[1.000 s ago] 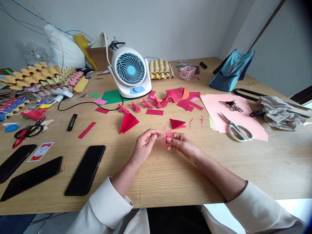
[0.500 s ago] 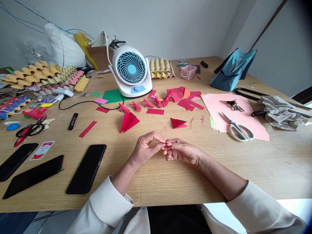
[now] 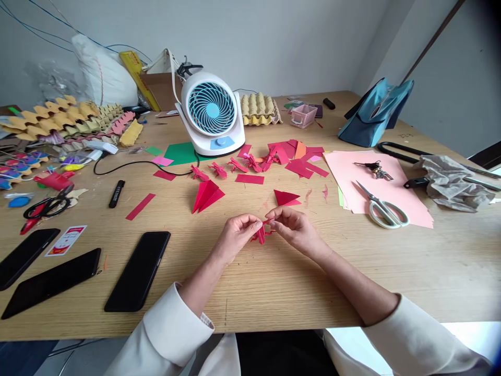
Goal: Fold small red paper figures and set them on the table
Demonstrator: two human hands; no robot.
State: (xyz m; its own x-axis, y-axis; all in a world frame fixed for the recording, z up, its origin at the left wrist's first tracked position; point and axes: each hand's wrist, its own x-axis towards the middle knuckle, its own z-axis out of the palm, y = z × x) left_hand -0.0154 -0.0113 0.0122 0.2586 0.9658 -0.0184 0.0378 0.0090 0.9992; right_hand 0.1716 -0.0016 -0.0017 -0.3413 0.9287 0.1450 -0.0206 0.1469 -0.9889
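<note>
Table: wood-grain top [image 3: 293,297], cluttered toward the far and left edges.
Left hand: mine [image 3: 235,237], over the table short of the near edge, about mid-width; thumb and forefinger closed in a pinch on the paper figure, other fingers curled in.
Right hand: mine [image 3: 298,232], just beside the left; thumb and forefinger nearly together on a thin red arm of the same figure, other fingers loosely bent.
Paper figure: red, folded [image 3: 261,237], between my fingertips, body hanging below the pinch; can't tell if it touches the tabletop.
Folded pieces: two, farther from the near edge than my hands; bigger fan-shaped one [image 3: 207,197] beyond the left hand, flatter triangle [image 3: 285,198] just past the right.
Figure row: several small red ones [image 3: 218,170] in a line, in front of the fan [image 3: 211,115].
Scraps: red pile [image 3: 284,150] at the row's right end; one loose strip [image 3: 249,179] below the row, another [image 3: 141,206] off toward the left edge.
Right side: pink sheets [image 3: 344,180] with scissors [image 3: 374,199] and keys [image 3: 376,169] on top; blue bag [image 3: 364,122] behind, toward the far right corner.
Near left corner: three black phones [image 3: 138,271], a card [image 3: 66,241] among them; marker [image 3: 116,194] farther in.
</note>
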